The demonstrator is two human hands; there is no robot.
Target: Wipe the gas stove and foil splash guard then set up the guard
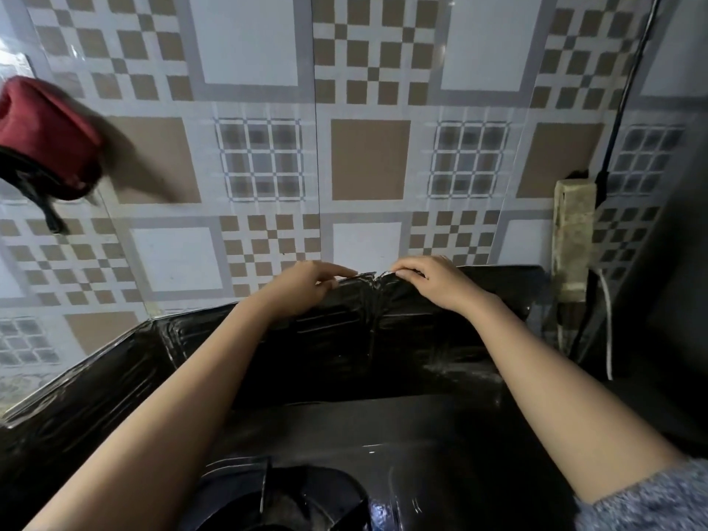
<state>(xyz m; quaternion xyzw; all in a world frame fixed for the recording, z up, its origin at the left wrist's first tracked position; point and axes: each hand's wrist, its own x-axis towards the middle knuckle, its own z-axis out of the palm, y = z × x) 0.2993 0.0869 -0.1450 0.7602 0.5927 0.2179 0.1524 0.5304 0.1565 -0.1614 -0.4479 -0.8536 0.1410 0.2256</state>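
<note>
- While the gas stove (306, 500) lies nearest, the foil splash guard (344, 358) is stood behind it.
- Its top edge is pinched by the left hand (302, 285) and right hand (433, 281), fingers curled.
- If pulled hard, foil may be torn there, or the guard tipped off the tiled wall (364, 159).

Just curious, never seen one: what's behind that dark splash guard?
A checkered tiled wall rises behind the splash guard, whose top edge the left hand and right hand hold. The wall's foot is hidden by the guard.
</note>
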